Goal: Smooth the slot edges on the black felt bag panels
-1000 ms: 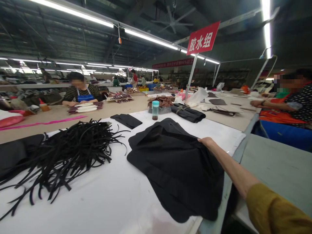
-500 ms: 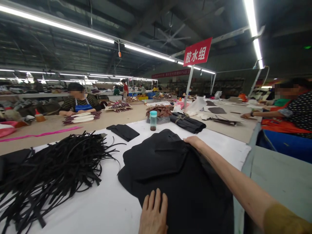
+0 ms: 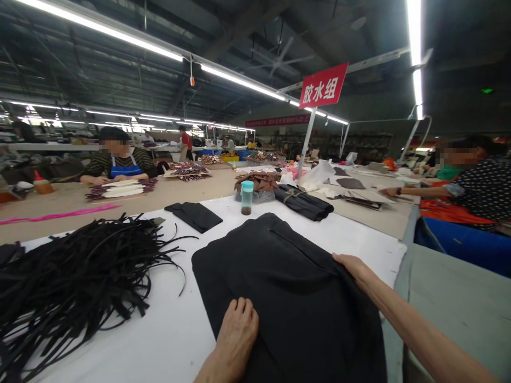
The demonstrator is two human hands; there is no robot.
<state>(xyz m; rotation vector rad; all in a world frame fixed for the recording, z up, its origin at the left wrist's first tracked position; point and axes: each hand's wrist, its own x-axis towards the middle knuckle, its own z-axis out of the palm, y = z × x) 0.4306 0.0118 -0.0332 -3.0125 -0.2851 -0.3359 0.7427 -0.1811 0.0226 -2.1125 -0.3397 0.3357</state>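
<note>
Centrally, black fabric lies on the white surface, both hands on it.
The left hand rests on its near left part, fingers curled; whether it grips any cloth cannot be told. The right hand is closed on the right edge, apparently so that the two contacts steady the material and hold it spread. The fabric appears smooth, matt and pliable, with a rounded far end and a long crease. To its left, narrow black strips form a loose, curling heap; beyond, a translucent bottle stands upright, its lid turquoise.
</note>
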